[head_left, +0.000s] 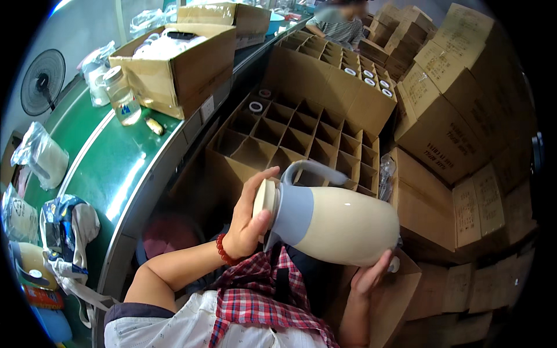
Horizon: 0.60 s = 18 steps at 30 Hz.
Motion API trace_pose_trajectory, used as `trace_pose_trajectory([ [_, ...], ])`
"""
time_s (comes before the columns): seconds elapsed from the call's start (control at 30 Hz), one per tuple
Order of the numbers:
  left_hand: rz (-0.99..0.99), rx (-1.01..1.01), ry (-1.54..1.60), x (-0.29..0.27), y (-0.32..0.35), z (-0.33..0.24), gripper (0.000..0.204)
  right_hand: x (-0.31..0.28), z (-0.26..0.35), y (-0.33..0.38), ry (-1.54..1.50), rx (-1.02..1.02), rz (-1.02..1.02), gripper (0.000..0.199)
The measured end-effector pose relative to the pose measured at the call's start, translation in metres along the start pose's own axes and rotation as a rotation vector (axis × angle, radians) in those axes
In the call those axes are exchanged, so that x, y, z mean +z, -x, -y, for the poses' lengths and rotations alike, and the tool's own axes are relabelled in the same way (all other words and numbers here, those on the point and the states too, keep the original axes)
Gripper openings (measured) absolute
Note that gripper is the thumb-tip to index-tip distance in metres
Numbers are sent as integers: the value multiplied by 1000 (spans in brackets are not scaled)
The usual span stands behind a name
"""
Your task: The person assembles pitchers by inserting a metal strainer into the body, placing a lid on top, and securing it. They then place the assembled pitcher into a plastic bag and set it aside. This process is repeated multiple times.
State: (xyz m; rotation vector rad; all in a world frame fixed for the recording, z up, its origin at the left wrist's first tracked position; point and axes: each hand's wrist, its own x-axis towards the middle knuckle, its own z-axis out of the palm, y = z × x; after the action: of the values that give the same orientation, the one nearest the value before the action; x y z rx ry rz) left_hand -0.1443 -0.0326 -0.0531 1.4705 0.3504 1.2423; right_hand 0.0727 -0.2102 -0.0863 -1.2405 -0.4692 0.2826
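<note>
A cream thermos jug (348, 223) with a blue-grey collar and handle lies on its side in the air between my hands. Its cream lid (265, 203) points left, and my left hand (246, 217), with a red bead bracelet at the wrist, grips that end. Under the rounded base at the right, my right hand (371, 272) supports the jug with curled fingers. Just beyond it stands an open carton with cardboard dividers (307, 124); a white ring-shaped top (256, 107) shows in one of its far-left cells.
A green conveyor table (145, 151) runs along the left, holding an open box (174, 69), a clear water bottle (123, 98), bagged items and a cloth bag (69, 232). Stacked cartons (447, 110) rise at the right. A person (339, 26) is at the far end.
</note>
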Motion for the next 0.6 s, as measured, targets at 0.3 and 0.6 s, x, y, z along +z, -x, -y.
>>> trace_pose_trajectory([
  [0.3,189,480,-462,-27,-29,-10,84,29,35,-58,174,194,339,51],
  [0.6,-56,-491,384,-18,-17,9,51,31,53,-19,317,-456,167,54],
])
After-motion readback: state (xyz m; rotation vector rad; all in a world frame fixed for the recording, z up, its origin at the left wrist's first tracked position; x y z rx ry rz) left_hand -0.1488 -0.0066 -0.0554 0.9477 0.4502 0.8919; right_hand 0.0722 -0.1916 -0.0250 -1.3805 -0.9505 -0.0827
